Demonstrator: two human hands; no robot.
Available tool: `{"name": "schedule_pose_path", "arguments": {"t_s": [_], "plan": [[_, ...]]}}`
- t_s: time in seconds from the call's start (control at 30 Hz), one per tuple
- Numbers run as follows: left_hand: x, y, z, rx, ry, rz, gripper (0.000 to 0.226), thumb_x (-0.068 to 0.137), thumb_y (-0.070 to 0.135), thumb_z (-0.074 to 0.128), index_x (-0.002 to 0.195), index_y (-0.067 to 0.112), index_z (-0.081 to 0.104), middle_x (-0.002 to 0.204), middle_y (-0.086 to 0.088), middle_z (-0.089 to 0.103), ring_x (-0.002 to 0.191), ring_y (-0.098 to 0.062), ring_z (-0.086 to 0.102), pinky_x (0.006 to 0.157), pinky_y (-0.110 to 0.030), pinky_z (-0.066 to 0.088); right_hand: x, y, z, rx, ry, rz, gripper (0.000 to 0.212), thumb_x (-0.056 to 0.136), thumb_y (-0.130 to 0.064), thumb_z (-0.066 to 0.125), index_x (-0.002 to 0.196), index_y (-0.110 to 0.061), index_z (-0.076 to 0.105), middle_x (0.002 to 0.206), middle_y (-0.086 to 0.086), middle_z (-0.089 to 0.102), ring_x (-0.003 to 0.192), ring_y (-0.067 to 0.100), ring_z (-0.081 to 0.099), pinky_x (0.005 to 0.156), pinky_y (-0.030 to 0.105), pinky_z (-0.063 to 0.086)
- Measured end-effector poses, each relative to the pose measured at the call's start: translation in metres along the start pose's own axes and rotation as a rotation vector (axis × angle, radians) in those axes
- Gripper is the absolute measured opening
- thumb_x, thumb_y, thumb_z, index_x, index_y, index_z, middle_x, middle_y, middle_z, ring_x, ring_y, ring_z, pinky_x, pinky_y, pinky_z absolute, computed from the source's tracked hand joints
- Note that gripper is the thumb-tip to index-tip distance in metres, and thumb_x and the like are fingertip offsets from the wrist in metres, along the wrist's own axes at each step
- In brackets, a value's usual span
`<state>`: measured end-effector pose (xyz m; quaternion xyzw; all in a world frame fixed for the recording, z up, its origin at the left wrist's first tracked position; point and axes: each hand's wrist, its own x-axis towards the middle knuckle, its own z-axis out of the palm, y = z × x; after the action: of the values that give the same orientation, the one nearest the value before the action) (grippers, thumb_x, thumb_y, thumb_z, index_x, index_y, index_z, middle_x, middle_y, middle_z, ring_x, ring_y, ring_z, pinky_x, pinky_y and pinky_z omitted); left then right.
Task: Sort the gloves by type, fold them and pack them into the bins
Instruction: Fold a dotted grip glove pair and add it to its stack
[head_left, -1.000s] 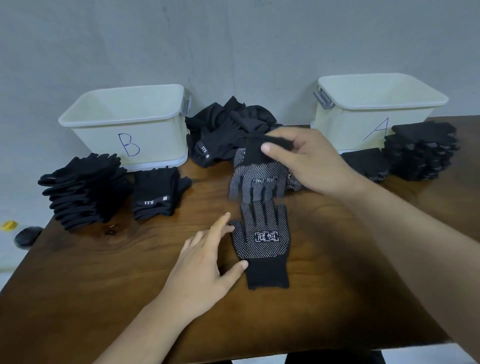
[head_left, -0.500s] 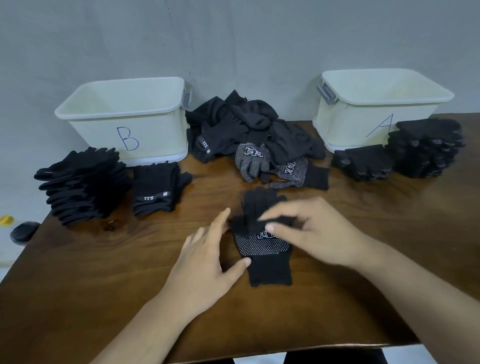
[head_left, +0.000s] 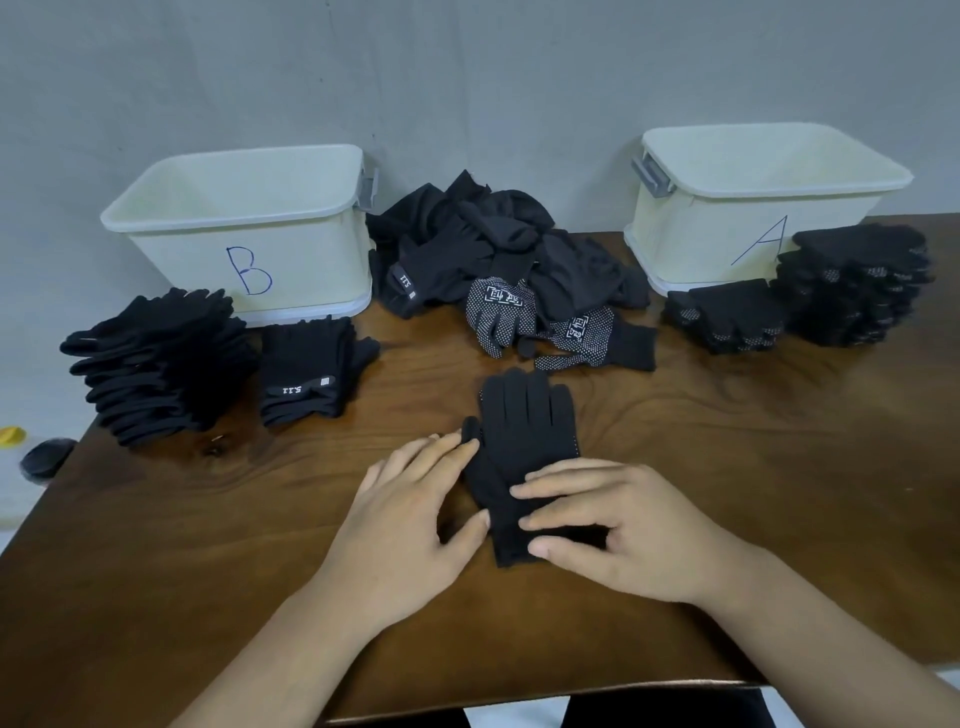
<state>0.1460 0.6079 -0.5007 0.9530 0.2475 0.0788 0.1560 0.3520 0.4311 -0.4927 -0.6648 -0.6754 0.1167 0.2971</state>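
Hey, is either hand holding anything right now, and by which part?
Nothing is gripped: the left hand and right hand press flat on the black glove, at its cuff end, on the table.

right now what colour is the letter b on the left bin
The letter B is blue, on the cream left bin; head view shows it best.

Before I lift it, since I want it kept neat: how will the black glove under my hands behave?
Probably floppy and light: the glove is thin knit lying flat, so its fingers would likely droop. Dots at its edge suggest a grippy underside that may drag on the table.
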Motion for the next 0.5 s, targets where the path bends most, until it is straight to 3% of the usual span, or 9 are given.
{"name": "schedule_pose_path", "arguments": {"t_s": [0.13,0.23,0.43,0.5], "plan": [[0.0,0.0032,-0.0015,0.003,-0.007,-0.007,0.08,0.093,0.074,0.026,0.167,0.046,0.015,0.17,0.027,0.02,0.158,0.0,0.007,0.127,-0.028,0.006,-0.005,0.0023,0.0041,-0.059,-0.05,-0.034,0.042,0.097,-0.053,0.074,0.132,-0.032,0.075,0.148,-0.022,0.061,0.144,-0.005,0.047,0.118,0.031,0.046],[-0.0001,0.0028,-0.0011,0.014,-0.008,-0.01,0.08,0.093,0.074,0.027,0.167,0.046,0.013,0.17,0.027,0.019,0.158,0.0,0.007,0.129,-0.03,0.008,-0.0073,0.0038,0.0041,-0.082,-0.015,-0.073,0.035,0.099,-0.04,0.075,0.132,-0.027,0.076,0.148,-0.018,0.062,0.144,-0.002,0.048,0.119,0.032,0.045],[0.0011,0.0033,0.0,0.064,0.005,0.013,0.082,0.094,0.073,0.025,0.168,0.042,0.007,0.171,0.026,0.018,0.158,0.0,0.007,0.128,-0.029,0.009,-0.0103,0.0033,-0.0006,-0.027,0.133,-0.073,0.02,0.101,-0.029,0.076,0.118,-0.021,0.081,0.132,-0.014,0.071,0.131,0.007,0.062,0.109,0.033,0.051],[0.0015,0.0037,-0.0003,0.069,-0.001,0.016,0.083,0.094,0.073,0.023,0.168,0.043,0.006,0.171,0.026,0.017,0.158,0.0,0.006,0.129,-0.031,0.011,-0.0061,0.0042,-0.0029,-0.023,0.266,0.032,0.011,0.101,-0.024,0.075,0.11,-0.022,0.081,0.117,-0.016,0.072,0.114,0.01,0.067,0.098,0.032,0.053]]}}
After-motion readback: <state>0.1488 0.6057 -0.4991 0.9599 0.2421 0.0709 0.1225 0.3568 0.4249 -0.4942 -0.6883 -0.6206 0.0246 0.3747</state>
